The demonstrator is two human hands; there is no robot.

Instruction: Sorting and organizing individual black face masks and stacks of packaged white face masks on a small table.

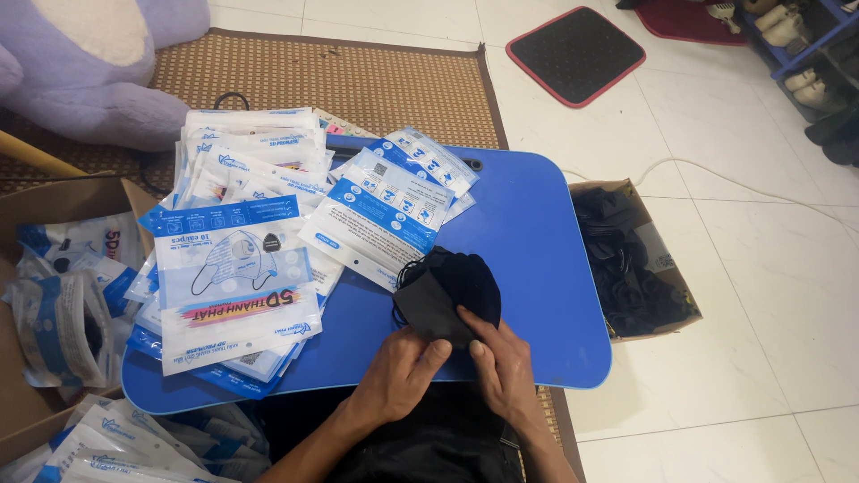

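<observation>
A small stack of black face masks [447, 291] lies near the front of a blue lap table [537, 259]. My left hand [403, 371] grips the stack's near left corner, thumb on top. My right hand [501, 367] pinches its near right edge. Just behind the masks lie several flat white-and-blue pouches [380, 219]. A bigger heap of the same pouches [237, 241] covers the table's left half.
An open cardboard box of loose black masks [631, 264] stands on the tiled floor to the right. A box with filled pouches [63, 304] is at the left, more pouches [134, 443] at the lower left. A purple plush toy [89, 63] sits on the woven mat.
</observation>
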